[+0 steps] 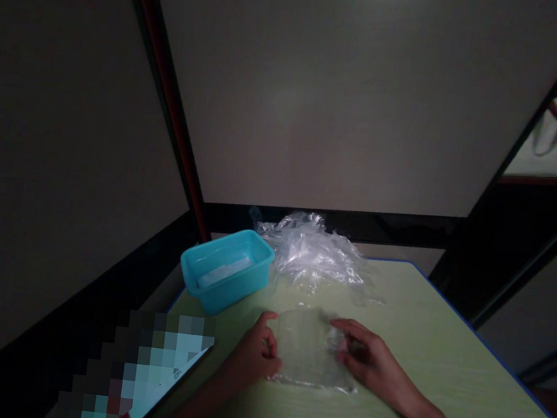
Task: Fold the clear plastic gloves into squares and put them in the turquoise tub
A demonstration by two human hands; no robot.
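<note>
A clear plastic bag [310, 350] lies nearly flat on the pale green table, its shiny lower edge towards me. Along its left edge is my left hand [258, 354], fingers curled, with the thumb at the bag's near left corner. My right hand [366, 360] has the bag's right side between thumb and forefinger, where the film looks crumpled. Behind the bag rests a loose heap of clear plastic bags [311, 250]. A turquoise plastic basin [231, 291] stands left of the heap, with a pale flat item [226, 271] inside that I cannot make out.
The table [441, 368] has a blue edge and reaches close to the wall panel [330, 107]. At the lower left is a light-blue object [165, 364], mostly pixelated. A white bag with brown handles [555, 143] sits on a shelf at the right.
</note>
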